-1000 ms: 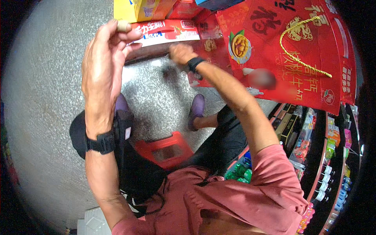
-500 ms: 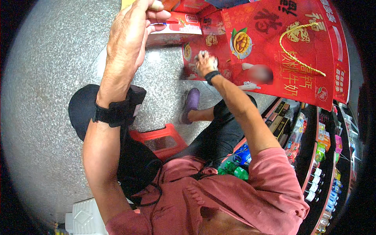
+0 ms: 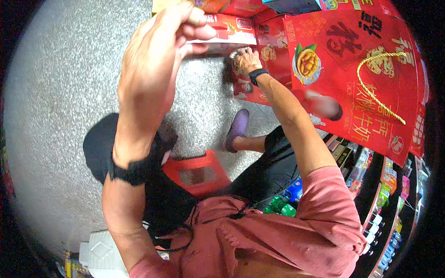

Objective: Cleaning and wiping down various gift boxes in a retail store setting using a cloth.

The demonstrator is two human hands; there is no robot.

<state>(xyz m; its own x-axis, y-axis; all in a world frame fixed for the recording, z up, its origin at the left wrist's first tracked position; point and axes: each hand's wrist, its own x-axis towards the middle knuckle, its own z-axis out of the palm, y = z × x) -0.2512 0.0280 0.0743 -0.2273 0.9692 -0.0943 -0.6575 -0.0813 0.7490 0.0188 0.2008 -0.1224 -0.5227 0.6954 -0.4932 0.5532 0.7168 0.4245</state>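
Note:
My left hand (image 3: 155,69) is raised large at the upper left. Its fingers are loosely bent and apart, with nothing visible in them. The fingertips overlap a white-and-red box (image 3: 241,28); whether they touch it, I cannot tell. My right hand (image 3: 249,61) presses against the lower side of a red gift carton (image 3: 320,60), fingers bent over a bunched greyish-white cloth (image 3: 235,54) that shows only at its edge. A yellow rope handle (image 3: 372,95) hangs on the carton's broad face.
Near my legs is a red plastic stool (image 3: 197,173) on the speckled floor (image 3: 65,116). Shelves of bottles and packets (image 3: 380,222) line the right. Green bottles (image 3: 280,206) lie beside my hip. A white crate-like thing (image 3: 109,252) stands at lower left; more boxes (image 3: 292,5) are at the top.
The carton and boxes have shifted right and down in the picture. My right hand has moved up along the carton's side, closer to the white-and-red box. My left hand appears larger.

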